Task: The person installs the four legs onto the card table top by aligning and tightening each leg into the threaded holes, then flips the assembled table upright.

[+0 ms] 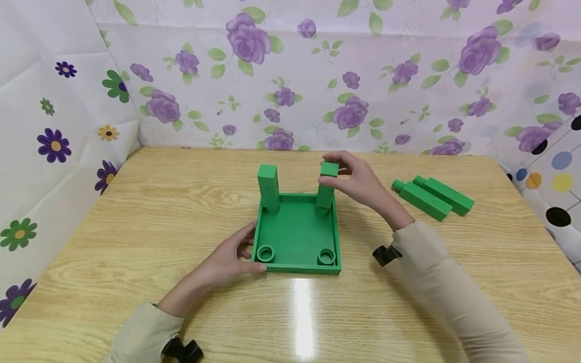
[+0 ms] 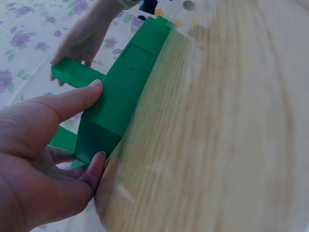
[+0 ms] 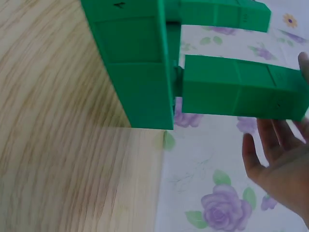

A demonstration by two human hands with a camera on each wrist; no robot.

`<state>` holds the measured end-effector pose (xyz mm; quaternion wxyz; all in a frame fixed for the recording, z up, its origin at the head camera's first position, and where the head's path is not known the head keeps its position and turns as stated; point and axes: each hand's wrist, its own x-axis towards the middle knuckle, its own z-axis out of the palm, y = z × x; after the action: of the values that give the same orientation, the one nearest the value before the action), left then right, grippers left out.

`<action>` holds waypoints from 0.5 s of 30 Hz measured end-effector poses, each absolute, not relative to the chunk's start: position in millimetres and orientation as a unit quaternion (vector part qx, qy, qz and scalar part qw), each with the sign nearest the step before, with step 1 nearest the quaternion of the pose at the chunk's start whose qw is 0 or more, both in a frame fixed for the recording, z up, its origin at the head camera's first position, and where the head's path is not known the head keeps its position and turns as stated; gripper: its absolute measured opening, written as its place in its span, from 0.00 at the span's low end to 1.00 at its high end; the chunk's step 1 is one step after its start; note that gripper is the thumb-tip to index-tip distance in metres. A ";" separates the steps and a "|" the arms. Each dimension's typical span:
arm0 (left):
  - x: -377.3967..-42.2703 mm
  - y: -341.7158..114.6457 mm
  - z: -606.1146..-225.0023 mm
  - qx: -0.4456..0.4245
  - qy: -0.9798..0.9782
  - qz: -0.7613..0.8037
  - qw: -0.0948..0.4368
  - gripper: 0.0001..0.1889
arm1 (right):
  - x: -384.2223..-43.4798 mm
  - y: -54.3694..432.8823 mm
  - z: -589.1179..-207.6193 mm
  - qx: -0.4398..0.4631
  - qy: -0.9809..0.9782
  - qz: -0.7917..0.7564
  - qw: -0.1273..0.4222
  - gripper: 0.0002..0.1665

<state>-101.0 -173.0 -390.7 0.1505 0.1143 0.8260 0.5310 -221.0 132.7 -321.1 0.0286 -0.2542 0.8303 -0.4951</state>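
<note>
A square green tray (image 1: 297, 227) with a raised rim lies on the table, round sockets showing at its two front corners. My left hand (image 1: 227, 254) grips its front left corner, thumb on the front rim and fingers along the left side. My right hand (image 1: 356, 179) holds the top of a green square post (image 1: 325, 194) between thumb and fingers; the post stands upright at the back right corner. In the right wrist view, a narrow neck shows between that post (image 3: 210, 87) and the tray (image 3: 145, 92). Another green post (image 1: 269, 184) stands at the back left corner.
Two loose green posts with threaded ends, a nearer one (image 1: 422, 199) and a farther one (image 1: 447, 194), lie side by side on the wooden table (image 1: 172, 191) at the right. A flowered cloth (image 1: 290, 75) hangs behind the table's back edge.
</note>
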 end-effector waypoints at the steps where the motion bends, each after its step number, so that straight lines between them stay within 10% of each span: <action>1: -101.1 -172.8 -390.2 0.115 0.826 0.531 0.150 0.51 | -222.0 134.6 -319.9 -0.266 0.813 -0.517 0.046 0.32; 15: -100.7 -173.8 -389.2 0.120 0.825 0.531 0.150 0.51 | -240.6 154.0 -323.7 -0.340 0.625 -0.668 0.218 0.32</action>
<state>-100.7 -173.8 -389.2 0.1501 0.1199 0.8250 0.5314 -240.6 154.0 -323.7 0.2184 -0.3403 0.6252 -0.6676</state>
